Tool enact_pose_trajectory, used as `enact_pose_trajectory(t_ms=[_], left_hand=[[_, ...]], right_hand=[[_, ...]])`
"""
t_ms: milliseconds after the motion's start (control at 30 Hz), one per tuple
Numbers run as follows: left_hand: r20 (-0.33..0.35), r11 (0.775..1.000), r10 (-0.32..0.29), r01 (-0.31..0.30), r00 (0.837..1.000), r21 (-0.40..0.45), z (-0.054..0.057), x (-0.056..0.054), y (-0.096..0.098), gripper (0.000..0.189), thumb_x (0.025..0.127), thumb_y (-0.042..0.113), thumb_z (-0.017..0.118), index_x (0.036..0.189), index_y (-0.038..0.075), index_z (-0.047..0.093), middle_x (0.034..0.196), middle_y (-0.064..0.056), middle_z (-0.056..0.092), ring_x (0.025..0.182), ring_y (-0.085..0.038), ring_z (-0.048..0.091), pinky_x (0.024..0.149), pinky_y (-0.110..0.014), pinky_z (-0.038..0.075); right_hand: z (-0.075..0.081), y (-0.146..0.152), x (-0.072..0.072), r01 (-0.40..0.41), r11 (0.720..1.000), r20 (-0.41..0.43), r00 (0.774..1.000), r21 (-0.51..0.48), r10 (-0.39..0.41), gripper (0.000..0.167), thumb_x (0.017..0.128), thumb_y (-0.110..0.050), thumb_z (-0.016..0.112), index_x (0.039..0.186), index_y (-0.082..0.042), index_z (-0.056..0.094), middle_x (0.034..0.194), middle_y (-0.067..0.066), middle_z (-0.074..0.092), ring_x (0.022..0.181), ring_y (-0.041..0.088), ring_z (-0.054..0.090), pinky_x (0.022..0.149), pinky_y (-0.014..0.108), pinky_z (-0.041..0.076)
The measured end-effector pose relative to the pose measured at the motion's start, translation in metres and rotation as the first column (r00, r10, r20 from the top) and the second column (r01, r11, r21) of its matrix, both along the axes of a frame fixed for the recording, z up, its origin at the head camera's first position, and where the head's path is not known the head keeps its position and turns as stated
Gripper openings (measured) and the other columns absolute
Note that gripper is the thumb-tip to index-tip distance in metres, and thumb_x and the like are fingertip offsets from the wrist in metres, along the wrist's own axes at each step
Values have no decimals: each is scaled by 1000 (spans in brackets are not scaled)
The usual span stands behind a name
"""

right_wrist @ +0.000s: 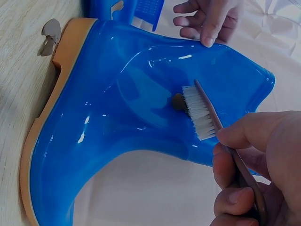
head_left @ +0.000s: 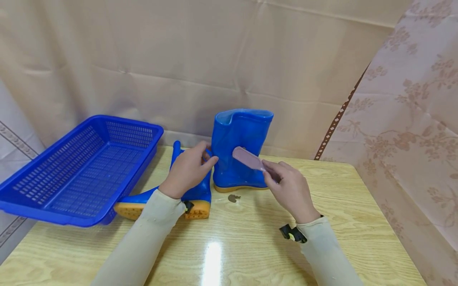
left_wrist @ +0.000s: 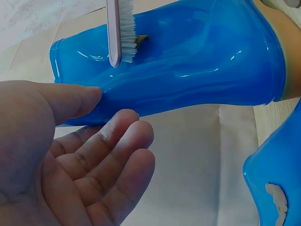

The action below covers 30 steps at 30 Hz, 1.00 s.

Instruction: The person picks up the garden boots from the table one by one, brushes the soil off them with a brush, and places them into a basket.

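Observation:
A blue rubber boot [head_left: 236, 155] with an orange sole stands upright on the table. My right hand [head_left: 290, 186] grips the handle of a pinkish brush [head_left: 247, 158] with white bristles [right_wrist: 199, 113]. In the right wrist view the bristles face the boot's shaft, right at a small brown lump [right_wrist: 178, 101] stuck there. My left hand [head_left: 189, 169] is at the shaft's left side, its thumb [left_wrist: 80, 101] against the boot and the other fingers loosely bent. A second blue boot [head_left: 204, 186] lies on its side beneath the left hand, partly hidden, with a greyish smear [left_wrist: 278, 202] on it.
A blue perforated plastic basket [head_left: 96, 171] stands at the left, beside the lying boot. One brown flake [head_left: 234, 198] lies on the wood-grain table [head_left: 250, 246] in front of the upright boot. Close behind the table hangs a beige cloth [head_left: 179, 71]; patterned fabric [head_left: 411, 139] hangs at the right.

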<state>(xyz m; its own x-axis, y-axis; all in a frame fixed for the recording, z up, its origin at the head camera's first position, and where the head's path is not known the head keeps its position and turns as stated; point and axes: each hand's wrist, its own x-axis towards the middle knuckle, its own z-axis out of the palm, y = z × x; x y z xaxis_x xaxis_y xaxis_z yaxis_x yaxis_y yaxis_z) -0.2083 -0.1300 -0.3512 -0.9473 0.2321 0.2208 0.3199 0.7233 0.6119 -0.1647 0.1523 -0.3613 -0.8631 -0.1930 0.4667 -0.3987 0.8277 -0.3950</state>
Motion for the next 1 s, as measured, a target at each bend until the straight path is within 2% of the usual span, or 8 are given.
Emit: enact_pose_trajectory(t_ms=[600,1000], left_hand=[[4,1000,4,-4,1000,-5,0,0,0,44,106,36,61,140,9,55,100,-4,71,80,-19,65,73,-37,58],[-15,1000,1,-1,1000,-6,-1,0,-1,44,105,35,62,139,8,55,98,-4,72,77,-18,65,71,-36,58]], right_hand=[[1,-2,0,19,1000,18,1000,3,-19,23,99,-19,70,119,-10,76,85,2,68,65,14,55,54,28,44],[3,-2,3,26,1000,-54,998,-16,-27,22,98,-17,71,117,-9,77,87,3,68,67,14,54,56,29,44]])
